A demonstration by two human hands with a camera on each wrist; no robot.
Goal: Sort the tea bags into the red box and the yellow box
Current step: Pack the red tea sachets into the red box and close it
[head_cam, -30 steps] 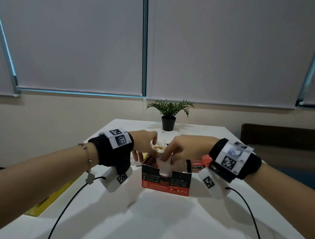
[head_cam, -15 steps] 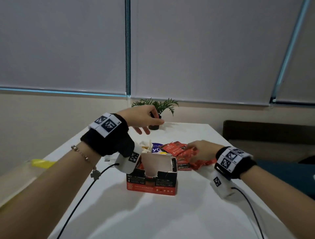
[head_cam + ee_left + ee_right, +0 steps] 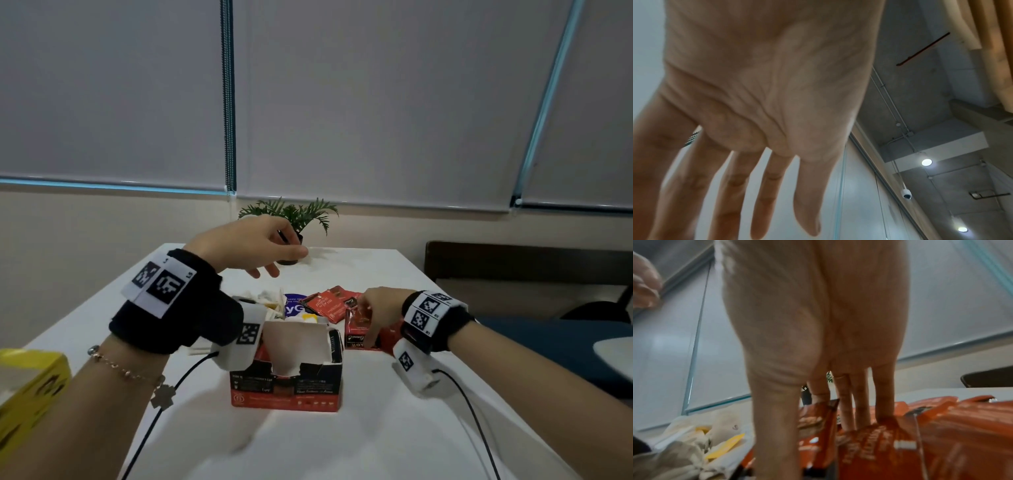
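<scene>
The red box (image 3: 286, 383) stands open-topped at the table's middle. A yellow box (image 3: 27, 387) shows at the far left edge. Behind the red box lies a pile of white tea bags with yellow tags (image 3: 270, 301) (image 3: 694, 443); to its right lie several red tea bags (image 3: 329, 303) (image 3: 941, 434). My right hand (image 3: 368, 320) (image 3: 805, 410) is down on the red pile and pinches one red tea bag (image 3: 358, 322) (image 3: 818, 430) between thumb and forefinger. My left hand (image 3: 263, 248) (image 3: 748, 194) hovers high above the white pile, fingers straight and spread, holding nothing.
A small potted plant (image 3: 291, 219) stands at the table's far edge, partly behind my left hand. A dark bench (image 3: 513, 267) runs along the right side. Black cables (image 3: 161, 404) trail from both wrists across the white table (image 3: 359, 445).
Both hands have left the top of the red box. The left hand rose up and away; the right hand moved right to the red tea bags and pinched one.
</scene>
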